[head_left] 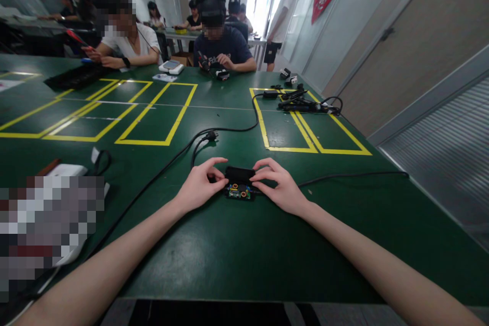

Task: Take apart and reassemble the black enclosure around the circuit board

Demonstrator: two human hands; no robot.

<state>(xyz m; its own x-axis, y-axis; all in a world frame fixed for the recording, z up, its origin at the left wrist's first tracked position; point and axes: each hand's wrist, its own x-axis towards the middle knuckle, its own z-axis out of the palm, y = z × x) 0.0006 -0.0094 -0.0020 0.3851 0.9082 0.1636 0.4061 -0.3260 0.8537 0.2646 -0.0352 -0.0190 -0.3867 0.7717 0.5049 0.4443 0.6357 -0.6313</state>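
In the head view, a black plastic adapter cover [240, 173] is tilted up behind an exposed circuit board [239, 192] with copper coils. My left hand [200, 183] is at the cover's left end, its thumb against the edge and its index finger raised above. My right hand [280, 186] grips the right end between fingers and thumb. The board lies low in front of the cover, between both hands. A thin black cable [351, 175] runs rightward from behind my right hand. Whether cover and board are joined cannot be made out.
A black cord with a plug [211, 136] crosses the green table [183, 260]. Black adapters and cables [305, 102] lie in a pile at the back right, near yellow tape rectangles [168, 135]. A blurred-out object [49, 214] stands at left. Two people work across the table.
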